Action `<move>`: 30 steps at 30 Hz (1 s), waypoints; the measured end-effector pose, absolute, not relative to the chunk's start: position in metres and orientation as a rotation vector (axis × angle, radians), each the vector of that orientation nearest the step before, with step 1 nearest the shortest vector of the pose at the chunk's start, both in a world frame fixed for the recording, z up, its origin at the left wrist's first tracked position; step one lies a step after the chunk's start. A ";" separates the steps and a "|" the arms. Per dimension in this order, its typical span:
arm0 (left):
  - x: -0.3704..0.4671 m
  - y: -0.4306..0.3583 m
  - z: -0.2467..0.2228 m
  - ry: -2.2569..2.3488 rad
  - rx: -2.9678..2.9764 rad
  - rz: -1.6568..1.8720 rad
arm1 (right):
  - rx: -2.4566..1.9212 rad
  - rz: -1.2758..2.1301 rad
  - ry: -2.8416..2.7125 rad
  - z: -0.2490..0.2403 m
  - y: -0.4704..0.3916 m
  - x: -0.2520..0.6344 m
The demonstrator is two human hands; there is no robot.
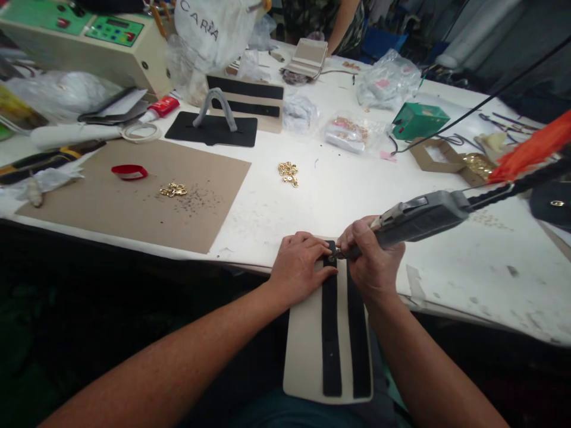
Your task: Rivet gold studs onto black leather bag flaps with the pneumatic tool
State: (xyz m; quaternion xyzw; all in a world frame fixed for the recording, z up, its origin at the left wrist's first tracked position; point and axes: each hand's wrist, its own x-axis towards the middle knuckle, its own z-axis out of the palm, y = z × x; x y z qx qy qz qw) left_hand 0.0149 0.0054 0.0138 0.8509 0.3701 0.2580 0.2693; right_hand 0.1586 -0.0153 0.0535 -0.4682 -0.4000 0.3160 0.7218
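Observation:
A beige panel with two long black straps lies half over my lap, its far end at the table edge. My left hand holds that far end down, index finger and thumb on either side of a small metal fastener in the left strap. My right hand is wrapped round a grey power screwdriver, which tilts up to the right. Its bit points at the fastener; whether they touch, I cannot tell. Beyond my hands lies a small heap of gold metal pieces.
A brown board bears more gold pieces and a red ring. Farther back are a black handled flap, another strapped panel, a green box and plastic bags. Another person's arm shows behind.

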 end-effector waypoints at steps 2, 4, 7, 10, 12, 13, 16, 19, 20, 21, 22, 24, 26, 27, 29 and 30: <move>0.015 0.006 0.014 0.995 2.289 0.695 | -1.039 0.698 -0.885 0.052 -0.015 0.159; 0.015 0.006 0.014 0.994 2.287 0.698 | -1.045 0.695 -0.890 0.051 -0.015 0.160; 0.015 0.006 0.014 0.993 2.286 0.705 | -1.047 0.688 -0.926 0.050 -0.015 0.161; 0.016 0.006 0.014 0.994 2.291 0.697 | -1.063 0.656 -1.002 0.049 -0.015 0.162; 0.016 0.006 0.014 0.995 2.296 0.695 | -1.067 0.647 -1.066 0.048 -0.015 0.163; 0.016 0.006 0.014 0.994 2.298 0.696 | -1.066 0.655 -1.095 0.048 -0.015 0.164; 0.016 0.006 0.013 0.993 2.299 0.695 | -1.054 0.698 -1.144 0.048 -0.015 0.167; 0.018 0.007 0.012 0.999 2.300 0.688 | -1.039 0.755 -1.169 0.047 -0.013 0.170; 0.018 0.007 0.012 1.002 2.302 0.684 | -1.034 0.775 -1.178 0.046 -0.013 0.172; 0.019 0.007 0.012 1.006 2.304 0.681 | -1.028 0.790 -1.184 0.046 -0.012 0.173; 0.019 0.007 0.012 1.009 2.305 0.678 | -1.019 0.804 -1.189 0.045 -0.012 0.174; 0.019 0.007 0.013 1.010 2.304 0.673 | -0.982 0.829 -1.201 0.045 -0.011 0.176; 0.019 0.006 0.014 1.009 2.306 0.674 | -0.918 0.853 -1.212 0.045 -0.010 0.177; 0.019 0.006 0.014 1.009 2.309 0.676 | -0.883 0.865 -1.215 0.046 -0.010 0.178; 0.020 0.006 0.015 1.005 2.319 0.677 | -0.845 0.878 -1.221 0.046 -0.011 0.179; 0.022 0.007 0.016 1.006 2.325 0.674 | -0.847 0.876 -1.224 0.046 -0.011 0.179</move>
